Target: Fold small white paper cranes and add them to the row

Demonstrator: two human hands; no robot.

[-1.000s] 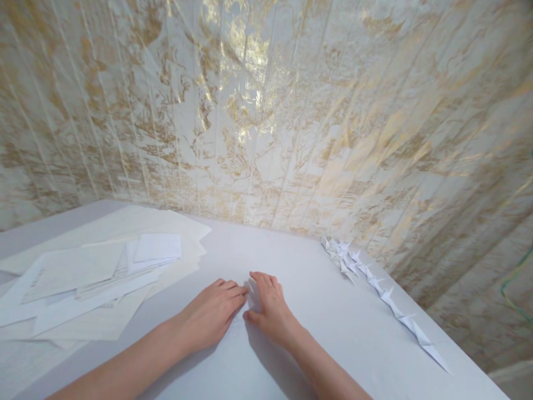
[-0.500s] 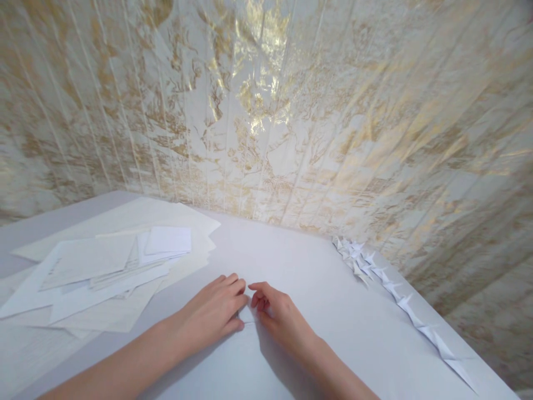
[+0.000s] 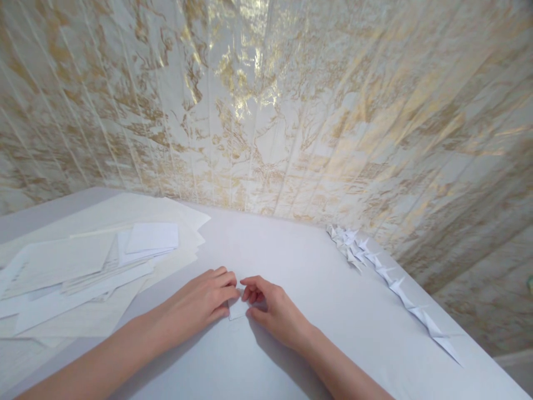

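A small square of folded white paper [image 3: 237,311] lies on the white table in front of me, its lower edge and left corner showing. My left hand [image 3: 216,293] bends over its left side, closed, with fingertips and thumb pressed at the paper. On the opposite side my right hand [image 3: 270,304] has its fingers curled in, the index tip at the upper edge and the thumb near the right edge. Both hands hold the paper between them. Its upper part is hidden under the fingers, so the folds there cannot be made out.
Sheets and cut pieces of white paper [image 3: 62,258] lie overlapped on the left, with a small stack of paper squares [image 3: 152,238] on top. Folded paper cranes [image 3: 402,291] line the table's right edge, bunched at the far end. A gold-patterned curtain [image 3: 250,139] hangs behind the table [image 3: 283,244].
The view has shifted, so the papers and cranes sit farther left. My fingers have parted slightly at the paper, and more of it shows between my hands.
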